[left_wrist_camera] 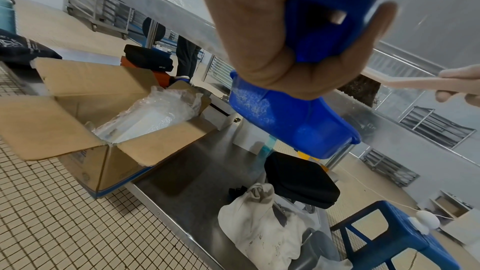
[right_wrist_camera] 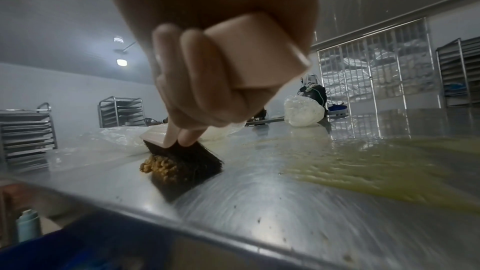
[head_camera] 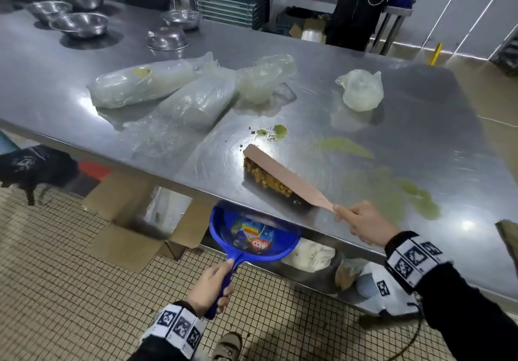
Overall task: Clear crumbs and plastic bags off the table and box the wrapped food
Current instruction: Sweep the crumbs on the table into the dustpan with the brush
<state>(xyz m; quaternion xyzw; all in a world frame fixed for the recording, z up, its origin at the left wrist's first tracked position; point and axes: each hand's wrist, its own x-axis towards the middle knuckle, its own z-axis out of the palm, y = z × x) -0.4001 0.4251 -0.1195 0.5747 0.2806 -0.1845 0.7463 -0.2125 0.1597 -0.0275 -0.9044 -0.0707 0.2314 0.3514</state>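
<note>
My right hand (head_camera: 361, 222) grips the handle of a wooden brush (head_camera: 283, 175) whose dark bristles (right_wrist_camera: 187, 161) lie on the steel table (head_camera: 392, 125) behind a pile of yellow crumbs (head_camera: 266, 178), close to the front edge. My left hand (head_camera: 213, 287) holds the handle of a blue dustpan (head_camera: 252, 231) just below that edge, under the crumbs. The dustpan (left_wrist_camera: 293, 120) holds a printed wrapper. Several plastic-wrapped food rolls (head_camera: 145, 83) and a loose plastic bag (head_camera: 361, 90) lie farther back on the table.
Green smears (head_camera: 344, 146) and small specks mark the table right of the brush. Steel bowls (head_camera: 81, 24) stand at the back left. An open cardboard box (left_wrist_camera: 103, 114) with plastic inside sits on the floor at the left. Bags lie on the lower shelf (left_wrist_camera: 197, 171).
</note>
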